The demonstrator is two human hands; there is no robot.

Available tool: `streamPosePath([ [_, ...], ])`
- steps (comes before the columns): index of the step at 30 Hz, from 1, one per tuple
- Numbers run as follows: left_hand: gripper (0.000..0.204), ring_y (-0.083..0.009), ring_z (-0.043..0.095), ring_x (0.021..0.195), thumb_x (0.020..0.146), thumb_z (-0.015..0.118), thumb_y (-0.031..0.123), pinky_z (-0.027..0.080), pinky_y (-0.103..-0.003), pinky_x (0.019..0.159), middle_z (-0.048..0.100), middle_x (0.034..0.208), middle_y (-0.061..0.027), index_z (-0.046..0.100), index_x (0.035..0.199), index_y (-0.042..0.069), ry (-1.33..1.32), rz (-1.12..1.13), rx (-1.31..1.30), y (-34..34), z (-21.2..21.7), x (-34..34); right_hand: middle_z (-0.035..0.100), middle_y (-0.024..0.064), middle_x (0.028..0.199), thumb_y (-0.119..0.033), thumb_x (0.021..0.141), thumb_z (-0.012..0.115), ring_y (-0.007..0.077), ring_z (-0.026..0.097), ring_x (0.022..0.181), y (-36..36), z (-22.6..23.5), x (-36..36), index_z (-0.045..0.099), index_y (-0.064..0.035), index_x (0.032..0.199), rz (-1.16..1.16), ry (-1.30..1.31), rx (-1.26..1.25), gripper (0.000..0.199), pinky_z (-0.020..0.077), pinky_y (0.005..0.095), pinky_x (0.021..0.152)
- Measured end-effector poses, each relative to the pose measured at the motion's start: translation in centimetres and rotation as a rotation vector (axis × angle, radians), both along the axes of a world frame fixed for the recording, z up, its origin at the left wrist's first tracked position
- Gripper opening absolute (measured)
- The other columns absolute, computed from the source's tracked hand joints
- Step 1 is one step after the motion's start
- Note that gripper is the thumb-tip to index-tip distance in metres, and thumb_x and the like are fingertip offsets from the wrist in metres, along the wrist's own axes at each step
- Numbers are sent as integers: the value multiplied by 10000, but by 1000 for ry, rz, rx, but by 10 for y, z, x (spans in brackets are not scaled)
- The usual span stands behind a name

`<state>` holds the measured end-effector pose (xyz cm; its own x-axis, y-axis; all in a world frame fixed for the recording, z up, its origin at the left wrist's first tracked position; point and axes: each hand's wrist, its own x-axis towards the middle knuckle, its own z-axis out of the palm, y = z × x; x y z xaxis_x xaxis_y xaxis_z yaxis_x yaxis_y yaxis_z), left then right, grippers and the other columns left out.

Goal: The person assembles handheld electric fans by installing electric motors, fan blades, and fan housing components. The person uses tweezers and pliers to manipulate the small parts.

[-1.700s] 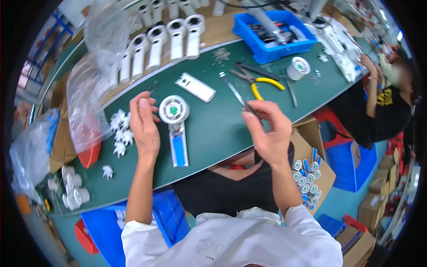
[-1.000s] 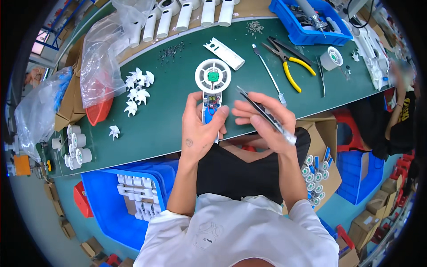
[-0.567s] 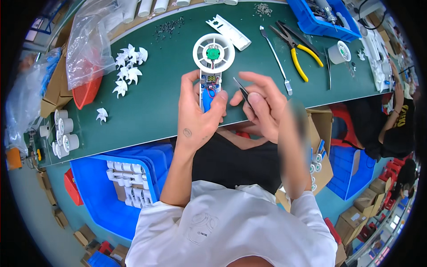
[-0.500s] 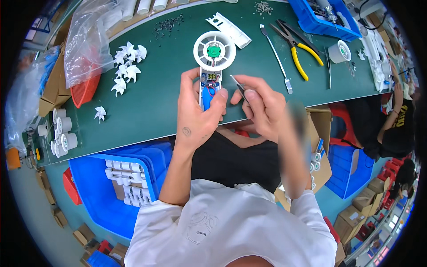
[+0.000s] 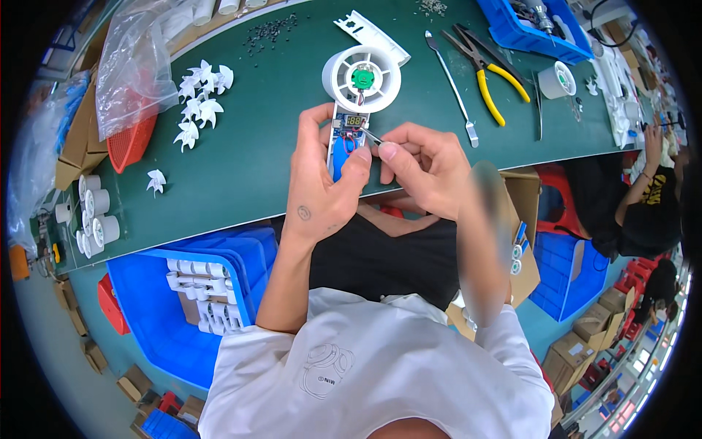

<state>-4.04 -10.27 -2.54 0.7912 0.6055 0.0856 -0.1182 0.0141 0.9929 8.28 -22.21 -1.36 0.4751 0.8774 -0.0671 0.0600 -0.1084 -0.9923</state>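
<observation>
My left hand [image 5: 325, 175] is closed round the handle of a partly assembled handheld fan, thumb across its lower part. The fan's white round ring [image 5: 333, 86] points away from me and has a green piece at its hub. In the open handle lie a small circuit board [image 5: 353, 122] with a digit display, thin wires and a blue battery [image 5: 339, 162]. My right hand [image 5: 424, 168] pinches slim metal tweezers [image 5: 372, 137], their tip at the board's right edge. Whether the tip touches a wire is too small to tell. A loose white handle shell [image 5: 374, 36] lies beyond the ring.
On the green table [image 5: 241, 146] are white fan blades [image 5: 197, 102], a metal pry tool [image 5: 453, 88], yellow-handled pliers [image 5: 486, 80] and a white cup-shaped part [image 5: 557, 80]. A blue parts bin [image 5: 537, 36] stands far right; a red basket [image 5: 131, 139] sits left. Another person works at right.
My right hand has brought the tweezers left, from beside the fan onto the circuit board. The fan ring has tilted and shifted slightly right in my left hand.
</observation>
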Motion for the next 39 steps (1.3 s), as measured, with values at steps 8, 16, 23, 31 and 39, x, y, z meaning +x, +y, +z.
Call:
streamPosePath([
  [8, 408, -62, 536, 751, 870, 579, 16, 450, -230, 651, 618, 899, -82, 399, 1230, -47, 56, 2, -15, 0, 4, -1, 623, 38, 695, -109, 948, 596, 50, 561, 624, 0, -2, -1, 632, 41, 927, 3, -28, 21, 156, 440, 193, 545],
  [16, 427, -63, 545, 613, 913, 569, 46, 439, -198, 480, 571, 869, -74, 370, 1278, -53, 89, -29, 80, 1, 1, 0, 588, 13, 654, -111, 948, 599, 36, 521, 581, 0, 0, -2, 634, 33, 909, 5, -59, 73, 153, 404, 193, 505],
  [23, 405, -70, 547, 629, 900, 561, 23, 441, -221, 510, 594, 880, -84, 386, 1257, -51, 127, -24, 69, -3, 2, 1, 579, 16, 641, -107, 950, 596, 35, 507, 569, 0, -5, -2, 633, 34, 901, 4, -106, 80, 154, 380, 201, 484],
  [31, 440, -88, 573, 593, 909, 575, 110, 470, -207, 466, 599, 881, -98, 394, 1272, -59, 17, -138, -241, 11, 9, -4, 549, 8, 616, -143, 972, 565, 35, 484, 560, -1, -4, -3, 634, 22, 913, -26, -65, 148, 188, 359, 205, 485],
  [39, 412, -76, 557, 614, 907, 573, 47, 457, -209, 490, 607, 882, -79, 398, 1265, -59, 79, -57, -81, -3, 7, 2, 520, -10, 597, -168, 995, 527, 20, 407, 474, -4, 0, 2, 615, 11, 945, 18, 118, 120, 206, 301, 194, 424],
])
